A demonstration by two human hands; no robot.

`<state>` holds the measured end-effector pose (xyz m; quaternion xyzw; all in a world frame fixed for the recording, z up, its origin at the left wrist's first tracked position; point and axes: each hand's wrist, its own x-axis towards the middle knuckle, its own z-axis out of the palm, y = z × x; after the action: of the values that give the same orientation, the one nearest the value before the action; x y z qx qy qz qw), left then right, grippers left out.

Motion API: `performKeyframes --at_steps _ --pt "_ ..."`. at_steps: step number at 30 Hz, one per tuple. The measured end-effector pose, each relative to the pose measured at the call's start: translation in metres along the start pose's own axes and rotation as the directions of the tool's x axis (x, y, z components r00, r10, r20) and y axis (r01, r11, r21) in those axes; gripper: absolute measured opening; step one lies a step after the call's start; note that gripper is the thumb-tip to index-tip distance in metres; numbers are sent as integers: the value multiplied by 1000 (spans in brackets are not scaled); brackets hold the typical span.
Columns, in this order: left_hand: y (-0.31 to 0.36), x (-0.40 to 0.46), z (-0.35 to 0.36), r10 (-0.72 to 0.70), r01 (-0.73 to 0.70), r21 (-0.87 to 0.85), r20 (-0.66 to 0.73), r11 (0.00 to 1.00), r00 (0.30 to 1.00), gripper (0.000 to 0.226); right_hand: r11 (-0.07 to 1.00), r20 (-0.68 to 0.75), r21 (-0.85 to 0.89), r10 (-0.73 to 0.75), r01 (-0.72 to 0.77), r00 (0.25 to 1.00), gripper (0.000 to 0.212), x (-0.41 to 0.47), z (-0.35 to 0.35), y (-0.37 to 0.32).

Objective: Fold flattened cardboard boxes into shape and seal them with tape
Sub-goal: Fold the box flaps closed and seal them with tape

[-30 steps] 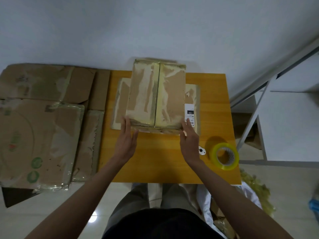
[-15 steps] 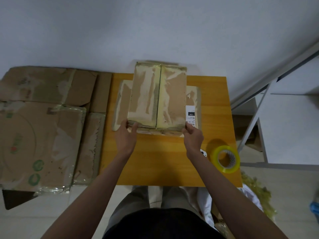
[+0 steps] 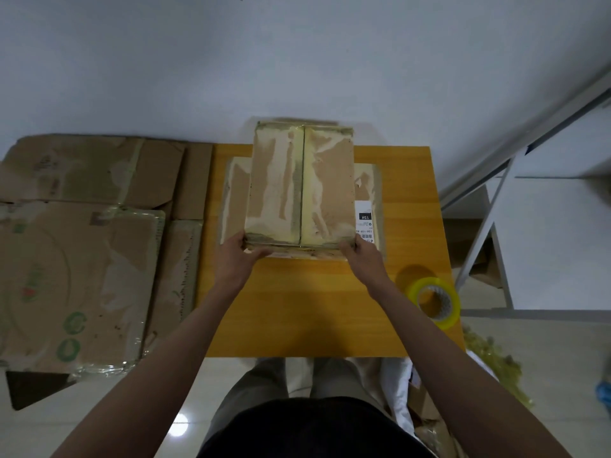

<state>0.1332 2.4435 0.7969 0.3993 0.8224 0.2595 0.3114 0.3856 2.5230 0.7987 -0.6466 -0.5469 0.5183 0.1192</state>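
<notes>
A worn, tape-scarred cardboard box (image 3: 301, 183) lies at the back of the orange table (image 3: 324, 309), its taped middle seam facing up. It rests on a flattened piece of cardboard (image 3: 368, 193) that carries a white label. My left hand (image 3: 236, 256) grips the box's near left corner, thumb on top and fingers under the edge. My right hand (image 3: 360, 256) grips the near right corner in the same way. A roll of yellow tape (image 3: 434, 300) lies on the table's right edge.
Several large flattened cardboard boxes (image 3: 76, 259) are stacked to the left of the table. A white metal frame (image 3: 489, 226) stands to the right. Crumpled used tape (image 3: 489, 355) lies on the floor at the right. A wall is just behind the table.
My hands went from lying flat against the box's near side to gripping its two near corners. The near edge of the box has come up a little.
</notes>
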Motion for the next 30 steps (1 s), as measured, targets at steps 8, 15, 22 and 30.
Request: performKeyframes --at_steps 8,15,22,30 --pt "2 -6 7 -25 29 36 -121 999 992 37 977 -194 -196 -119 80 974 35 1 18 7" --pt "-4 -6 -1 57 -51 132 -41 990 998 25 964 -85 -243 -129 105 988 55 5 7 13" --pt "-2 6 -12 143 -135 278 -11 951 990 41 940 -137 -319 -173 122 975 31 6 10 8" --pt "-3 7 -16 180 -176 362 23 916 983 47 950 -146 -262 -212 169 966 28 -2 9 9"
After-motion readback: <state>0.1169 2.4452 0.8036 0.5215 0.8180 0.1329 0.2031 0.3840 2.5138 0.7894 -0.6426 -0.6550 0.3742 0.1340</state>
